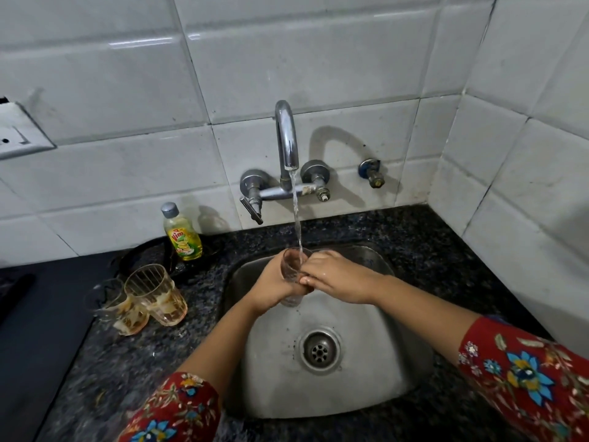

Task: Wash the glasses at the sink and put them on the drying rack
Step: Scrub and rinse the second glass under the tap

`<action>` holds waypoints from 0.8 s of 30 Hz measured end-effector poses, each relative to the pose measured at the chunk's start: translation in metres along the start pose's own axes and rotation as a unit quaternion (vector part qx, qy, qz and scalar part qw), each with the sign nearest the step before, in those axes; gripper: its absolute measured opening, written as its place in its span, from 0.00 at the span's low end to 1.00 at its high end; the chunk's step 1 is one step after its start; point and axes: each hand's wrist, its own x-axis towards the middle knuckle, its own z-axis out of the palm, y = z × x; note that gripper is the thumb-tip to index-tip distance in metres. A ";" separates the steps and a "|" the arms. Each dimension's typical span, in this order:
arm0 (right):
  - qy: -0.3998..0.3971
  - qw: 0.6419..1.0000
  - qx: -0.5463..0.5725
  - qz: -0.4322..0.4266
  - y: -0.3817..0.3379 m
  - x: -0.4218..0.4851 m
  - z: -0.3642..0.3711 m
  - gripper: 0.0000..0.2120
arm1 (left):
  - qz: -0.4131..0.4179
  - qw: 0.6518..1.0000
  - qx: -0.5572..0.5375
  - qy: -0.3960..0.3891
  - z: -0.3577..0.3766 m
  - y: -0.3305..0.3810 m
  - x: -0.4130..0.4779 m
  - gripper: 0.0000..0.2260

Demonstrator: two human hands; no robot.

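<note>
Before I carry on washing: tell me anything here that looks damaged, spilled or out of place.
The right valve of the tap shows a bare stem with no lever, unlike the left lever. The glasses left of the sink carry brown residue. Nothing looks broken.

The square stainless-steel sink (366, 378) looked brushed and dull, while the curved chrome tap (286, 135) above it shone mirror-bright. The white ceramic wall tiles (127, 74) were glossy. The dark speckled granite bench (134, 362) had a polished face. The clear glass tumbler (291, 266) was smooth. Brownish residue filmed the two ribbed glass tumblers (156, 295). The yellow dish-soap bottle (183, 234) was shiny plastic, and the red floral sleeves (526, 378) were matt printed cloth.
</note>
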 end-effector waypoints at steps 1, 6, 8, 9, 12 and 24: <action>0.008 1.000 -0.022 0.019 0.001 0.000 0.002 0.11 | 0.003 1.000 0.005 0.028 0.005 -0.001 -0.001 0.25; 0.154 0.975 0.033 0.158 -0.021 0.016 0.009 0.18 | -0.021 0.942 0.291 0.164 0.031 0.011 -0.009 0.15; 0.186 0.952 0.102 0.219 -0.028 0.021 0.011 0.18 | -0.024 0.918 0.341 0.201 0.033 0.013 -0.008 0.12; 0.209 0.941 0.148 0.221 -0.029 0.021 0.014 0.17 | -0.029 0.919 0.336 0.205 0.030 0.012 -0.006 0.12; 0.309 0.901 0.246 0.179 -0.023 0.014 0.023 0.09 | -0.051 0.962 0.197 0.180 0.019 0.009 -0.002 0.17; 0.189 0.762 0.539 0.304 -0.029 0.003 0.033 0.29 | -0.205 0.978 -0.009 0.032 -0.024 0.026 -0.001 0.29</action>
